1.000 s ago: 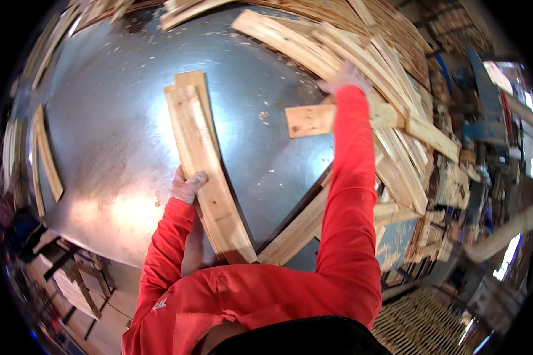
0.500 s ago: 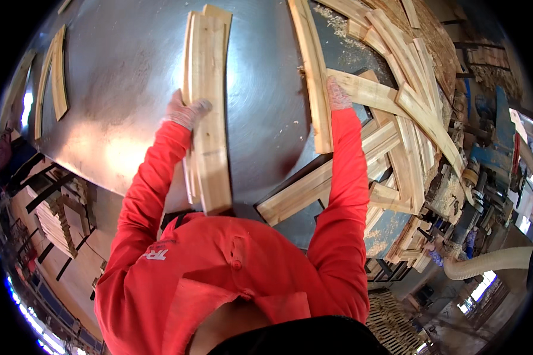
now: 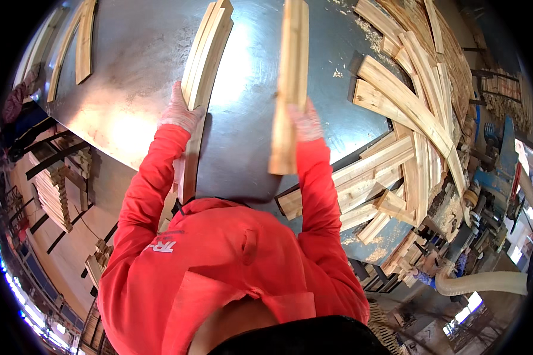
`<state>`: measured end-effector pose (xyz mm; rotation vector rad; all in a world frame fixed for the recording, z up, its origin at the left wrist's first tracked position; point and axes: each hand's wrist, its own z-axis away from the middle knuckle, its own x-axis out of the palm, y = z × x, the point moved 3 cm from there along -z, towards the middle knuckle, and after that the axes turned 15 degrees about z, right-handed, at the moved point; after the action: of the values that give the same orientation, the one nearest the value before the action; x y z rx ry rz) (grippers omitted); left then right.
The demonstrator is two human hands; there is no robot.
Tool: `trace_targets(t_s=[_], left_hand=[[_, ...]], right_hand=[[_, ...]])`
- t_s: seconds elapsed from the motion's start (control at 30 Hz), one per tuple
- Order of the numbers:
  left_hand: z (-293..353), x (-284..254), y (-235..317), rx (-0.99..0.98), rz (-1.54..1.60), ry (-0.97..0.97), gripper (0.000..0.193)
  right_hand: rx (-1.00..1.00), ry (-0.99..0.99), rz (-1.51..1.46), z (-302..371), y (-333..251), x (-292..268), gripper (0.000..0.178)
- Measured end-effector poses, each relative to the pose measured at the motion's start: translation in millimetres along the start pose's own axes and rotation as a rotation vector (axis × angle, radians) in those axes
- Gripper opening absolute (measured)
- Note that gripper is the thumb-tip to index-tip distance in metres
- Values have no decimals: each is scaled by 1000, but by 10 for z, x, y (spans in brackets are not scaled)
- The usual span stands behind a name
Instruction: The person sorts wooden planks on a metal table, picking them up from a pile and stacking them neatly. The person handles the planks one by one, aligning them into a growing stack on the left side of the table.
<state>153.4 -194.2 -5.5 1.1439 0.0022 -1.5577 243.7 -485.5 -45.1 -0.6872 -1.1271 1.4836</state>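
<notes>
Metal bench (image 3: 249, 124), w/ jumbled pile of wooden slats (image 3: 410, 105) on R side. Nr middle: stacked slats (image 3: 207, 56); well apart to R, roughly parallel, blurred slat (image 3: 292, 65). Closed round former: left hand (image 3: 182, 112); gripping latter's R edge, nr its close end: right hand (image 3: 307, 121). By pile: loose shavings (image 3: 371, 36).

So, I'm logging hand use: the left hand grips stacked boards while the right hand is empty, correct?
The right hand isn't empty: the head view shows it holding a board. The left hand does grip stacked boards.
</notes>
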Motion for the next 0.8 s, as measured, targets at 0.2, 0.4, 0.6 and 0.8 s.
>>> trace_targets(t_s=[0.2, 0.4, 0.6, 0.8], left_hand=[[-235, -162, -57, 140, 249, 23, 90], [55, 71, 399, 103, -60, 60, 106], [-142, 181, 37, 296, -86, 215, 108], [-181, 2, -93, 258, 354, 40, 98]], right_hand=[[157, -407, 1570, 422, -35, 1032, 69], [-680, -279, 1483, -216, -463, 518, 65], [210, 202, 2190, -1443, -1595, -2128, 115], [305, -131, 2090, -1263, -1477, -1541, 76]])
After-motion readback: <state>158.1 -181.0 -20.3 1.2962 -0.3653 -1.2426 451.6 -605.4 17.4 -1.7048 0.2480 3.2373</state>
